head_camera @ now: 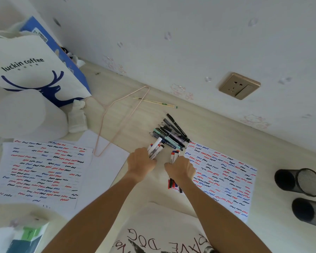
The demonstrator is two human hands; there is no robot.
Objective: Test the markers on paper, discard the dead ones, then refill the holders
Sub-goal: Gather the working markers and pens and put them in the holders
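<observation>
My left hand (140, 164) grips a bunch of white markers (155, 147) with red, blue and black caps pointing away from me. My right hand (181, 169) grips a second bunch of markers (174, 156), whose ends also stick out below my wrist. Beyond both hands lies a pile of dark pens (171, 133) on the table. Scribble-covered test paper (224, 178) lies under and right of my right hand, and another marked sheet (40, 170) lies at the left. Two black mesh holders, one (299, 181) above the other (310, 210), lie on their sides at the right edge.
A white coffee bag (31, 70) and a plastic bag stand at the back left. A pink wire hanger (120, 119) and wrapped chopsticks (153, 102) lie near the wall. A wall socket (239, 85) sits at the back right. Tissue packs (26, 236) lie at the front left.
</observation>
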